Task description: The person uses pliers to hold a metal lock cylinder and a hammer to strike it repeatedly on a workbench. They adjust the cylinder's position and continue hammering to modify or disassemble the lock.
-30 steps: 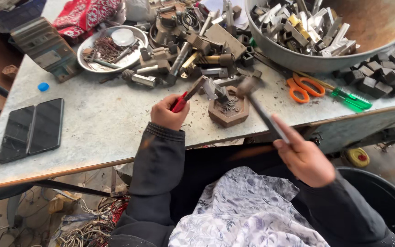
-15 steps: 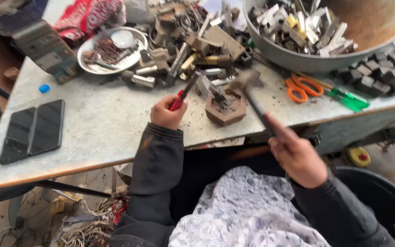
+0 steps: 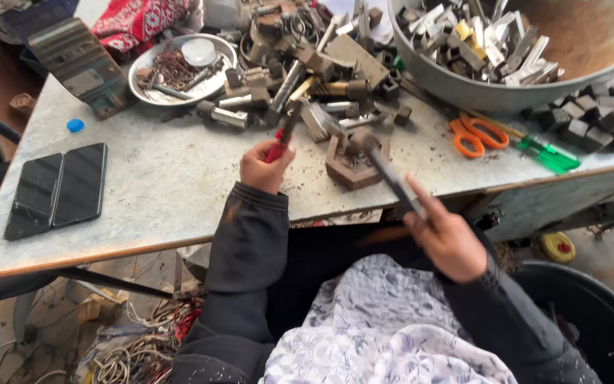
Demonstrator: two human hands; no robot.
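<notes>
— What's nearest?

— The right hand (image 3: pixel 445 238), closed round a dark hammer (image 3: pixel 385 171) handle, index finger laid along it. The head sits on the hexagonal wooden block (image 3: pixel 355 165).

— And the other?

— The left hand (image 3: pixel 266 165) is clamped on a red-handled tool (image 3: pixel 280 135), perhaps a screwdriver; its tip is blurred.

— Beyond?

— Metal scrap (image 3: pixel 307 78), orange scissors (image 3: pixel 474 133), a big metal basin (image 3: pixel 506 92) on the table (image 3: pixel 165 185).

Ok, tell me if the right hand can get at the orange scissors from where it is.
Probably yes. The right hand grips a hammer and would need to drop it first, but the orange scissors lie uncovered on the table just ahead of it, with nothing between.
</notes>
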